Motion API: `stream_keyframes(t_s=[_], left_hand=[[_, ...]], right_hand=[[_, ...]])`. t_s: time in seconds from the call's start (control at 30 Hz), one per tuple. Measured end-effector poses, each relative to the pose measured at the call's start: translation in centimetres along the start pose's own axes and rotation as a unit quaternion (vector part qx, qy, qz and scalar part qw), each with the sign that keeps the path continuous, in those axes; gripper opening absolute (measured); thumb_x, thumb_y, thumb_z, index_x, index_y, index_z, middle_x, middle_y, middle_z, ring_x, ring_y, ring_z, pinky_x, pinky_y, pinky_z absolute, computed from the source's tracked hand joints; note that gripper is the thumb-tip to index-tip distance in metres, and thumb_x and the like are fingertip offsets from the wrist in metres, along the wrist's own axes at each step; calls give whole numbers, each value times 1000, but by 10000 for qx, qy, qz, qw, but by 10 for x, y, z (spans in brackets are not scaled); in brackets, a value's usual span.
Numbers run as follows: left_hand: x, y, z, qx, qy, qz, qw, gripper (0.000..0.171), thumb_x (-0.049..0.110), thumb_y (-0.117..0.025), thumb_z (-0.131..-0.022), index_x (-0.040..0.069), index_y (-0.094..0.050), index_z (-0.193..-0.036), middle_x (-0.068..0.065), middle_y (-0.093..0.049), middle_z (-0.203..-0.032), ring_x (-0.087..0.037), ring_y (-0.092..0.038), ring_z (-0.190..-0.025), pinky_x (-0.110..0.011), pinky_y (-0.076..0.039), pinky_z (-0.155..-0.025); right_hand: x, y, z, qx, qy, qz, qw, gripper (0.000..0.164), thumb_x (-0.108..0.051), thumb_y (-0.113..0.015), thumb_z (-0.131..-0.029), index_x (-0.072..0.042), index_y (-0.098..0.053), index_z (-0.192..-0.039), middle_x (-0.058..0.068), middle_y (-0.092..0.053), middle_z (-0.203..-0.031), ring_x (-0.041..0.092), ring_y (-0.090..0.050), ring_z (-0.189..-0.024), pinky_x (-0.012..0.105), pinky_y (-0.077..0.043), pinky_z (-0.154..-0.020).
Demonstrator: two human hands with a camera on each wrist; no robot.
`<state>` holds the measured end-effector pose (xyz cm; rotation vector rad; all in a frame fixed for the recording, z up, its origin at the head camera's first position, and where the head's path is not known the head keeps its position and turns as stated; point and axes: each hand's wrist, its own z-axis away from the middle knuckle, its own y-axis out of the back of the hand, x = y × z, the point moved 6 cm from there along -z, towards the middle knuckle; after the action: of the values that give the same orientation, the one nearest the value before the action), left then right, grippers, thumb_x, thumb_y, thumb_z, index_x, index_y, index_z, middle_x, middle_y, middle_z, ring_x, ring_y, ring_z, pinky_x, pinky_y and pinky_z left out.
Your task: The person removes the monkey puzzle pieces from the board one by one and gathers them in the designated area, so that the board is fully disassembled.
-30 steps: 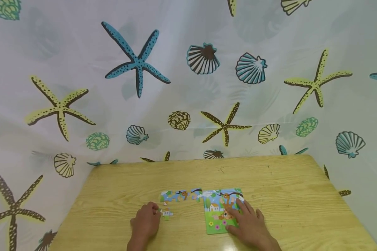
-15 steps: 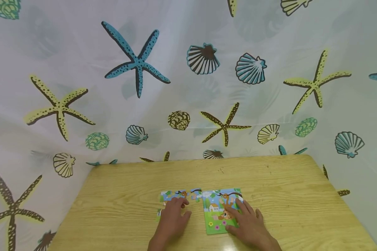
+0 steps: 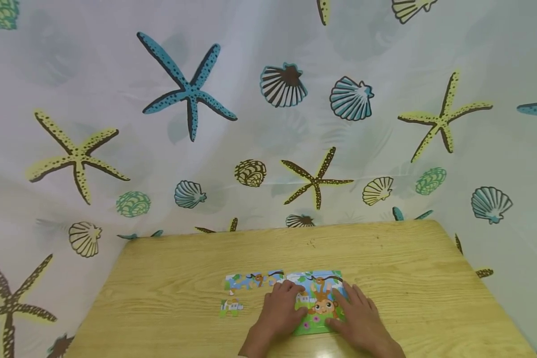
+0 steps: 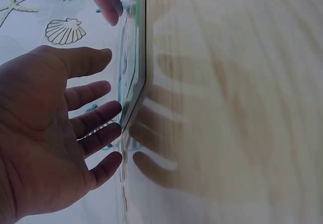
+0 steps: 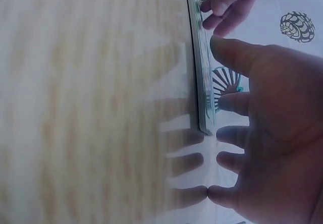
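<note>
A square jigsaw puzzle board (image 3: pixel 323 307) with a monkey, a white house and flowers lies flat on the table. My left hand (image 3: pixel 279 309) is over its left edge, and the left wrist view shows that hand's fingers (image 4: pixel 93 115) apart with nothing held. On the board's right side is my right hand (image 3: pixel 360 318), its thumb and fingertips at the picture. In the right wrist view the right fingers (image 5: pixel 233 103) are spread beside the board's edge (image 5: pixel 200 72). Part of the picture is hidden under both hands.
Loose puzzle pieces (image 3: pixel 246 281) form a row left of the board, with a joined house piece (image 3: pixel 230 307) below them. The wooden table (image 3: pixel 170 278) ends at a white curtain (image 3: pixel 232 124) printed with starfish and shells.
My left hand has moved right, from the house piece across the loose pieces to the board's left edge. The right hand stays at the board's right side. The head view has shifted slightly.
</note>
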<state>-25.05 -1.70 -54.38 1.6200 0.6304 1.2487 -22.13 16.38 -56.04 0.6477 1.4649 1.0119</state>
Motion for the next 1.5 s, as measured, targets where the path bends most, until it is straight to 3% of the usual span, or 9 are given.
stream_keyframes(t_s=[0.17,0.5,1.0,1.13,1.3,1.5], left_hand=[[11,-6,-11,-12,-29,-384,9993,50,45,-64,-88,19,-56,-130,-4,-52,-128,-26,-47,-117,-55,-39,-92],[18,-15,-21,65,219,-705,9972,49,46,-68,-85,24,-59,-128,-1,-50,-124,-22,-46,-109,-48,-39,-82],[20,-23,-28,22,639,-364,9973,56,49,-70,-82,29,-56,-132,-3,-46,-114,-20,-44,-98,-48,-38,-79],[20,-24,-32,-68,690,-58,9976,52,44,-75,-80,25,-59,-126,-4,-45,-112,-21,-43,-98,-48,-36,-79],[20,-24,-37,-122,803,332,9961,48,37,-81,-76,19,-62,-117,-6,-49,-116,-26,-46,-109,-56,-35,-87],[20,-24,-42,-163,982,492,9938,49,31,-86,-71,15,-63,-111,-6,-54,-112,-28,-47,-108,-59,-32,-89]], right_hand=[[0,2,3,-59,-28,106,9999,72,-51,-64,-88,-10,-44,-144,15,-28,-157,45,-22,-145,71,-21,-108],[1,4,0,-61,89,251,9996,74,-49,-67,-86,-10,-44,-144,14,-29,-158,43,-26,-144,69,-23,-108],[6,6,3,50,-116,505,9986,76,-54,-65,-85,-9,-45,-143,16,-35,-153,43,-33,-140,67,-29,-106],[8,4,3,46,-192,534,9984,76,-54,-66,-85,-10,-46,-143,16,-36,-153,42,-34,-139,68,-29,-105],[8,4,3,134,-175,532,9983,72,-52,-66,-85,-11,-48,-141,15,-38,-151,42,-36,-138,67,-31,-104],[6,5,2,284,-123,557,9980,68,-51,-67,-86,-12,-50,-139,15,-41,-150,41,-37,-138,65,-33,-104]])
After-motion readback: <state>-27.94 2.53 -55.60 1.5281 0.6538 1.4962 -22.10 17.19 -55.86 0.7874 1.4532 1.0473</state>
